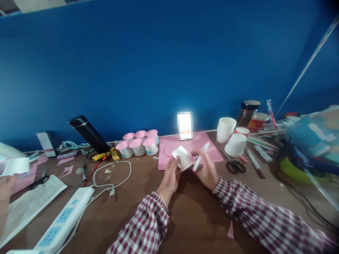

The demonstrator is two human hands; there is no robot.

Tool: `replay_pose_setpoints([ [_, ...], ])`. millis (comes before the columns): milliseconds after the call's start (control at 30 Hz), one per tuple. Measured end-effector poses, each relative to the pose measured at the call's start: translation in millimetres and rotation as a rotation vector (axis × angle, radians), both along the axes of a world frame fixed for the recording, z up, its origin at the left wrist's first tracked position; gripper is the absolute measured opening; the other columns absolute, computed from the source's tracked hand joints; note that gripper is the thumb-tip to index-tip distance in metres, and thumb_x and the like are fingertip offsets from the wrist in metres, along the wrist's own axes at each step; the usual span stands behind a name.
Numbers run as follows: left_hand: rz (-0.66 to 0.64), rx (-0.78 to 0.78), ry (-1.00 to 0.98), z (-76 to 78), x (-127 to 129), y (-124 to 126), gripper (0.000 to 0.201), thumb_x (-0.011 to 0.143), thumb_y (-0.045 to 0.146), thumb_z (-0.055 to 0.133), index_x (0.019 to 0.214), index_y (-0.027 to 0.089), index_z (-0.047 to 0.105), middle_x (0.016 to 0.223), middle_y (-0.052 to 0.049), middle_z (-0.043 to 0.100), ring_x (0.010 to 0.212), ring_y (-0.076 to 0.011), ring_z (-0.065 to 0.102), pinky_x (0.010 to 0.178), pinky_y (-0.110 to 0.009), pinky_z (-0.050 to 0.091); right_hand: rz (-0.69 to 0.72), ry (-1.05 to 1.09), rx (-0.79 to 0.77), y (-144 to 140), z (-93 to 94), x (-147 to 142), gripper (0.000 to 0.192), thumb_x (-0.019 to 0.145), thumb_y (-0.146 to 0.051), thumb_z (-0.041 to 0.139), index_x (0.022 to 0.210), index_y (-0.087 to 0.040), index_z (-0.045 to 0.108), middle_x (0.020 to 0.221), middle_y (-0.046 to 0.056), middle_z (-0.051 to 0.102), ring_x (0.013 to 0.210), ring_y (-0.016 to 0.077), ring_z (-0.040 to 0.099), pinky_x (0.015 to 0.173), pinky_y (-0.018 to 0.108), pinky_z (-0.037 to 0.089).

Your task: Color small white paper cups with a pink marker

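My left hand (170, 177) is closed round a small white paper cup (183, 158), which lies tilted on its side above the table's front area. In my right hand (208, 172) a white marker (198, 163) is pinched, pointing up and away from me, just right of the cup. Whether the marker touches the cup, I cannot tell. Beneath and behind both hands lies a pink paper sheet (212, 150). At its back edge stands a bright, blurred-out upright rectangle (184, 125).
Several pink-topped cups (137, 146) stand left of the sheet. White cups (225, 130), black scissors (235, 166) and more markers (254, 162) are on the right. At left are a power strip (65, 215), a cable, a black bottle (88, 134) and another person's hand (6, 187).
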State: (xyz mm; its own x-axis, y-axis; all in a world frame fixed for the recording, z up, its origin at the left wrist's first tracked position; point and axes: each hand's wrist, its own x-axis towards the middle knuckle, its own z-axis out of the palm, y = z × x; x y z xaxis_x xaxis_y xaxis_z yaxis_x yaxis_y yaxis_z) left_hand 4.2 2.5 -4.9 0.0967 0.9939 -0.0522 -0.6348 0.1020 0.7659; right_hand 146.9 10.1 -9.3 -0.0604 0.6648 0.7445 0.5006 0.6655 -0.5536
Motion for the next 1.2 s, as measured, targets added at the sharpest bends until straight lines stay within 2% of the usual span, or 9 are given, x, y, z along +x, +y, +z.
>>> replay_pose_setpoints([
  [167,0.029,-0.081,-0.091,4.9,-2.6,1.1,0.034,0.081,0.040,0.062,0.103,0.014,0.063,0.099,-0.007,0.072,0.088,-0.0196,0.067,0.075,-0.029,0.052,0.038,0.004,-0.052,1.6,-2.6,-1.0,0.048,0.078,-0.027,0.068,0.120,-0.022,0.047,0.107,0.009,0.063,0.097,0.0237,0.063,0.087,0.040,0.052],
  [367,0.020,-0.098,-0.148,5.0,-3.4,1.7,0.031,0.085,0.037,0.057,0.103,0.013,0.065,0.101,-0.008,0.072,0.090,-0.0193,0.066,0.083,-0.032,0.051,0.057,0.007,-0.097,1.2,-4.1,-2.4,0.045,0.081,-0.019,0.063,0.122,-0.022,0.045,0.107,0.008,0.062,0.099,0.0219,0.062,0.089,0.039,0.051],
  [700,0.022,-0.094,-0.137,8.6,-2.2,0.6,0.035,0.084,0.037,0.054,0.106,0.011,0.063,0.101,-0.010,0.072,0.096,-0.0232,0.065,0.088,-0.036,0.050,0.093,0.056,-0.178,0.6,-5.8,-1.7,0.043,0.081,-0.015,0.058,0.122,-0.022,0.046,0.106,0.008,0.062,0.096,0.0207,0.062,0.081,0.036,0.055],
  [867,0.066,-0.112,-0.133,3.8,-3.9,1.3,0.033,0.083,0.037,0.057,0.106,0.013,0.063,0.101,-0.009,0.071,0.094,-0.0217,0.065,0.085,-0.035,0.051,0.145,0.071,-0.201,0.9,-8.1,-0.2,0.040,0.082,-0.013,0.054,0.120,-0.023,0.048,0.103,0.006,0.062,0.092,0.0192,0.063,0.079,0.033,0.056],
  [1200,0.053,-0.085,-0.114,4.7,-2.5,1.4,0.033,0.083,0.039,0.060,0.104,0.014,0.062,0.098,-0.008,0.070,0.088,-0.0189,0.065,0.081,-0.033,0.052,0.129,0.040,-0.219,1.5,-7.5,-0.3,0.033,0.085,-0.017,0.055,0.117,-0.022,0.051,0.101,0.007,0.064,0.087,0.0186,0.065,0.078,0.032,0.056],
])
